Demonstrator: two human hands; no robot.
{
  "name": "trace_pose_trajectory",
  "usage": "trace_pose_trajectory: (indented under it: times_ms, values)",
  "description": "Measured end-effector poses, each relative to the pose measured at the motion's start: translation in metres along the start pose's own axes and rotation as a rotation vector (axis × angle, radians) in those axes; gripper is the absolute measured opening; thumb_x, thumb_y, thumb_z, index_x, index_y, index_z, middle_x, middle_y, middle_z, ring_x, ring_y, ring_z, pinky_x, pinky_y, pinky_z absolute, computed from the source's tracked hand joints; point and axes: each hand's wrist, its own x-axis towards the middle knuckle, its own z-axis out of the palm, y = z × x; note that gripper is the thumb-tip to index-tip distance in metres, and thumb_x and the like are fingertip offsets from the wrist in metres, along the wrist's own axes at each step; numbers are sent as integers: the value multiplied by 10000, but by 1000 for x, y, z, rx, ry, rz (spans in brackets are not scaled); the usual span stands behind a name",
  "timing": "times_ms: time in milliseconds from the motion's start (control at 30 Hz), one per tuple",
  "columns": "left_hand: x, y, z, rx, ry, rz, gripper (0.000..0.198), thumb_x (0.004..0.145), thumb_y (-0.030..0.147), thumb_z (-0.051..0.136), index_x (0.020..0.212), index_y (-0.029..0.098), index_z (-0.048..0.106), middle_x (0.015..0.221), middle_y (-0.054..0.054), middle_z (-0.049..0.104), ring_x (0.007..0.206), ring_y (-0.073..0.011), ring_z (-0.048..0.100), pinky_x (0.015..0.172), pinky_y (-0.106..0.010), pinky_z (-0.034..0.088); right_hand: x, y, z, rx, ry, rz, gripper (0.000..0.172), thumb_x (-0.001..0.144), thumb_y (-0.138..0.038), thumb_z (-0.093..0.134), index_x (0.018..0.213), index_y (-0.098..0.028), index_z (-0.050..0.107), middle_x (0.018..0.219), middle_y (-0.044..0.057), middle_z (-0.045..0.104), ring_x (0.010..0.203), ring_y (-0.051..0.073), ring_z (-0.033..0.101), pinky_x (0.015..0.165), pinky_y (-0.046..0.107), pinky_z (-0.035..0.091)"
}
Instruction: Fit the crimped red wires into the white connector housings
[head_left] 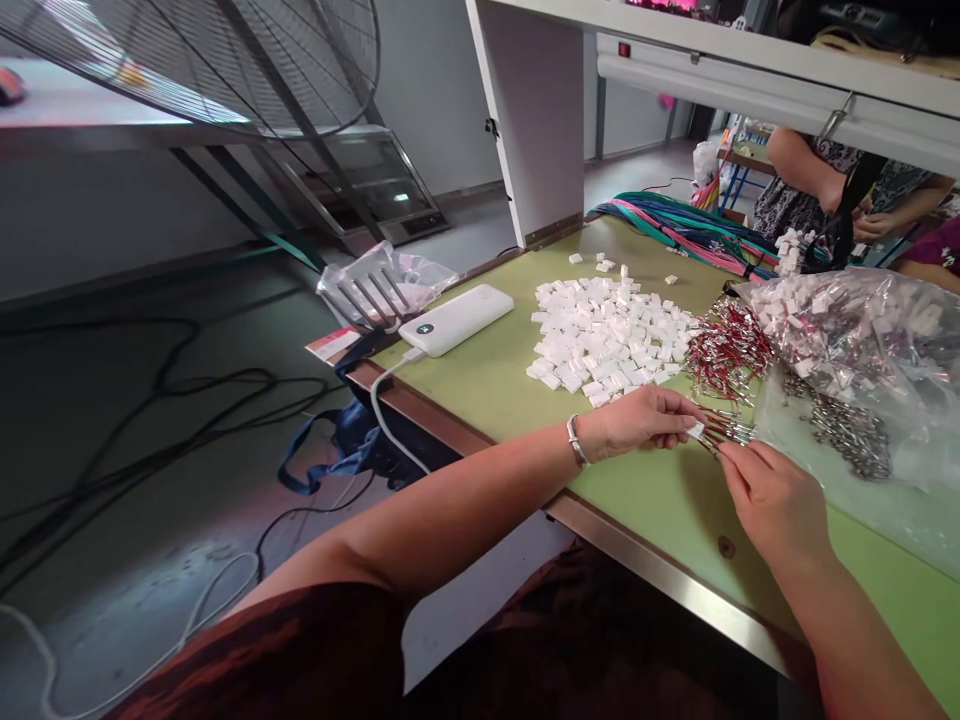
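Note:
My left hand, with a bracelet at the wrist, pinches a small white plastic connector housing. Close beside it, my right hand is closed, thumb against fingers, on what looks like a short red wire at the housing's edge; its far end is hidden by the fingers. Several short red wires with metal ends lie fanned out just beyond both hands. Behind them is a tangled heap of red wires. A wide pile of white connector housings spreads over the green tabletop to the left.
At the right, a clear plastic bag bulges with white pieces, near a heap of small metal parts. Bundled coloured cables lie at the back. A white power bank with its cable sits at the left edge. Another person's hands work beyond.

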Motion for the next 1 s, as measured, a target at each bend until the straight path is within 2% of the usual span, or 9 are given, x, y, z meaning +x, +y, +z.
trace_pose_trajectory:
  times_ms: [100, 233, 333, 467, 600, 700, 800, 867, 1000]
  values:
    - [-1, 2, 0, 82, -6, 4, 144, 863, 233, 650, 961, 137, 698, 626, 29, 584, 529, -51, 486, 497, -197, 322, -1, 0, 0, -2, 3, -12, 327, 973, -274, 420, 833, -219, 711, 698, 43, 670, 615, 141, 572, 586, 255, 344]
    - [0, 1, -1, 74, 18, 59, 123, 877, 211, 618, 951, 142, 687, 651, 30, 583, 539, -50, 485, 504, -197, 321, 0, 2, -1, 215, -66, 44, 276, 950, -267, 407, 892, -198, 668, 766, 48, 690, 637, 154, 593, 589, 254, 377]
    - [0, 0, -1, 80, -4, 74, 125, 890, 217, 598, 955, 152, 683, 660, 28, 577, 544, -53, 472, 490, -194, 299, 4, 1, -4, 464, -194, 169, 256, 931, -322, 419, 842, -206, 628, 640, 5, 620, 555, 143, 537, 551, 249, 383]
    - [0, 1, -1, 102, -79, 78, 151, 899, 232, 588, 980, 151, 685, 673, 25, 566, 544, -48, 462, 468, -176, 288, 8, -2, -8, 780, -353, 333, 278, 898, -411, 452, 776, -207, 596, 589, -21, 515, 549, 129, 462, 543, 248, 371]
    - [-2, 3, 1, 154, -92, 98, 149, 890, 211, 588, 980, 165, 698, 752, 10, 628, 588, -46, 503, 526, -161, 380, 8, -1, -8, 1093, -565, 581, 344, 830, -521, 528, 761, -188, 578, 526, -72, 357, 469, 82, 291, 454, 219, 231]
    - [-2, 2, 3, 288, -109, 168, 131, 857, 162, 613, 936, 176, 717, 799, 1, 676, 663, -58, 549, 628, -169, 458, 6, 0, -8, 1207, -664, 736, 373, 766, -545, 600, 740, -174, 574, 493, -96, 312, 441, 57, 207, 435, 207, 142]
    - [-2, 0, 6, 358, -183, 217, 115, 835, 141, 629, 900, 158, 722, 801, -14, 691, 662, -64, 562, 628, -173, 475, 4, -2, -6, 1174, -646, 721, 368, 740, -533, 624, 714, -168, 586, 490, -97, 305, 445, 58, 206, 428, 206, 148]
    - [-2, -2, 7, 359, -196, 167, 103, 834, 151, 629, 891, 149, 715, 719, -2, 669, 598, -59, 550, 571, -169, 464, 3, -6, -3, 1083, -575, 644, 335, 760, -503, 609, 705, -173, 598, 514, -81, 334, 465, 70, 253, 434, 209, 198]
    - [-2, -8, 12, 320, -59, 41, 86, 828, 155, 624, 875, 146, 695, 563, 36, 590, 524, -63, 550, 483, -156, 424, -2, -15, 3, 880, -366, 529, 283, 834, -428, 540, 670, -199, 566, 532, -57, 375, 507, 100, 346, 475, 225, 294]
